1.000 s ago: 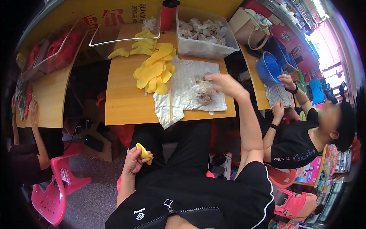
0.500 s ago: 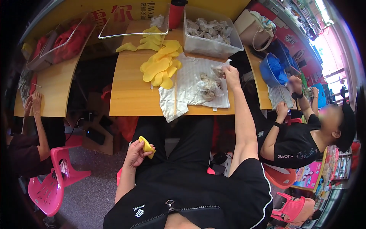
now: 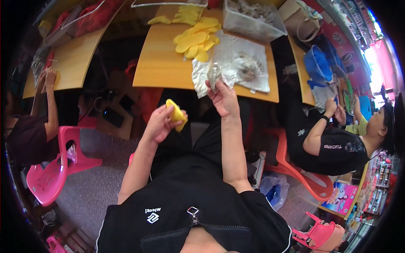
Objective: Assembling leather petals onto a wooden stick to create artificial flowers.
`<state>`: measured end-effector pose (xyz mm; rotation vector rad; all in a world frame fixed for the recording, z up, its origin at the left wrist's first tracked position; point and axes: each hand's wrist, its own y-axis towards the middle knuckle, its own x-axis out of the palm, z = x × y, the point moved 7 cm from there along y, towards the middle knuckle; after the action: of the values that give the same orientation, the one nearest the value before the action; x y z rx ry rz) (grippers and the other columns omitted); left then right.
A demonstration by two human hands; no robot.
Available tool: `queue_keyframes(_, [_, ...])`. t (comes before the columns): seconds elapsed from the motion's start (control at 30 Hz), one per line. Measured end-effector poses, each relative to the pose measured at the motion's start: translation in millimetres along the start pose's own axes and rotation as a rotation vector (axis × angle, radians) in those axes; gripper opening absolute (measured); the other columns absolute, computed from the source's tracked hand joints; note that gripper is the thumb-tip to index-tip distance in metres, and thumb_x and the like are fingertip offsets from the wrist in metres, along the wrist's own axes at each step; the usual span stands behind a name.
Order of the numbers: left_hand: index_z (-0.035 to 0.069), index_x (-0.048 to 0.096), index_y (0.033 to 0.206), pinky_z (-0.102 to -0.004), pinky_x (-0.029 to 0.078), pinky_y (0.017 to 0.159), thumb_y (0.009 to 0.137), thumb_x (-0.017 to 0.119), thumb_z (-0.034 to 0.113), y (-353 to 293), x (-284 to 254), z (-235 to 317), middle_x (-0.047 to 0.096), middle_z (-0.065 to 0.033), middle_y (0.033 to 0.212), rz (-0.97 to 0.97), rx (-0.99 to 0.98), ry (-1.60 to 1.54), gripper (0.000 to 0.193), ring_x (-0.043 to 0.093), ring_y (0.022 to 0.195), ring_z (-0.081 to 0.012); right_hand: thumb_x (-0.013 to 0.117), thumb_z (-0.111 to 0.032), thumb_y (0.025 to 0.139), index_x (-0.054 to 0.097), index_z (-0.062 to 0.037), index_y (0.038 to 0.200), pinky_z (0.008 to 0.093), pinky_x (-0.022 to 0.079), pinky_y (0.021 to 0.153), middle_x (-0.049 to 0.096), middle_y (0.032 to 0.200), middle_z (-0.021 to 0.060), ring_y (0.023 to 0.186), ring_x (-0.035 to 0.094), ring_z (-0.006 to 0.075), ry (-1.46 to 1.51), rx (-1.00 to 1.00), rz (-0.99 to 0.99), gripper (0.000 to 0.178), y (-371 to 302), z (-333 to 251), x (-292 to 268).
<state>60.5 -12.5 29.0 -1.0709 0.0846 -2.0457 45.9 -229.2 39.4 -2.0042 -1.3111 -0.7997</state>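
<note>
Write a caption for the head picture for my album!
Left hand holding a yellow piece, right hand a greyish bundle, near a wooden table.

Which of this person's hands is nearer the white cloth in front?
The right hand, by the near edge of the white cloth; the left hand is farther off, leftward.

wearer's two hands point(image 3: 160, 123), three tables point(image 3: 156, 63), one handbag point(image 3: 295, 17)

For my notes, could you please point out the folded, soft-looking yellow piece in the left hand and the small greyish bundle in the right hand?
Folded, soft-looking yellow piece point(image 3: 176, 111): head view, middle of its visible face.
Small greyish bundle point(image 3: 214, 73): head view, its upper part.
</note>
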Motion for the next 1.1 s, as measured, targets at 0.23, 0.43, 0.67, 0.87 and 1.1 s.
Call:
queue_keyframes(0.23, [0.001, 0.056, 0.107, -0.0302, 0.058, 0.077, 0.086, 0.066, 0.017, -11.9, -6.4, -1.1, 0.063, -0.0145, 0.103, 0.024, 0.102, -0.056, 0.028, 0.064, 0.097, -0.0239, 0.065, -0.011, 0.084, 0.052, -0.0105, 0.122, 0.0315, 0.05, 0.073, 0.064, 0.107, 0.0036, 0.093, 0.062, 0.0186, 0.123, 0.242, -0.092, 0.04, -44.5, 67.9, -25.2])
queue_keyframes(0.43, [0.002, 0.057, 0.103, -0.0288, 0.058, 0.075, 0.085, 0.067, 0.017, -28.7, -9.8, -6.9, 0.065, -0.0143, 0.1, 0.076, 0.121, 0.0, 0.026, 0.065, 0.092, -0.0219, 0.073, -0.011, 0.077, 0.058, -0.0072, 0.11, 0.0252, 0.048, 0.064, 0.067, 0.097, 0.0019, 0.081, 0.063, 0.0107, -0.583, 0.307, -0.084, 0.036, -65.4, 64.6, -7.3])
queue_keyframes(0.67, [0.003, 0.056, 0.104, -0.0292, 0.059, 0.069, 0.084, 0.069, 0.021, -28.5, -21.4, -41.6, 0.065, -0.0128, 0.099, 0.092, -0.039, 0.15, 0.03, 0.066, 0.088, -0.0205, 0.072, -0.015, 0.077, 0.062, -0.0063, 0.099, 0.0196, 0.043, 0.051, 0.064, 0.081, -0.0006, 0.061, 0.057, 0.0062, -0.529, 0.351, -0.099, 0.025, -79.4, 54.7, -9.3])
queue_keyframes(0.87, [0.004, 0.057, 0.106, -0.0291, 0.058, 0.063, 0.082, 0.071, 0.024, -17.9, -0.2, -78.8, 0.066, -0.0084, 0.096, -0.04, -0.237, 0.019, 0.034, 0.068, 0.079, -0.0197, 0.066, -0.018, 0.086, 0.063, -0.0069, 0.098, 0.0196, 0.045, 0.053, 0.066, 0.087, 0.0013, 0.069, 0.059, 0.0074, -0.234, 0.429, -0.064, 0.017, -87.0, 79.3, -18.1])
queue_keyframes(1.1, [0.006, 0.059, 0.103, -0.0261, 0.056, 0.062, 0.081, 0.071, 0.018, -0.4, -19.5, -62.8, 0.065, -0.0045, 0.093, 0.166, -0.125, 0.077, 0.028, 0.066, 0.078, -0.0153, 0.065, -0.02, 0.087, 0.061, -0.0012, 0.108, 0.0216, 0.053, 0.062, 0.066, 0.092, 0.0051, 0.073, 0.063, 0.0104, -0.486, 0.435, -0.098, 0.028, -80.3, 70.5, -24.8])
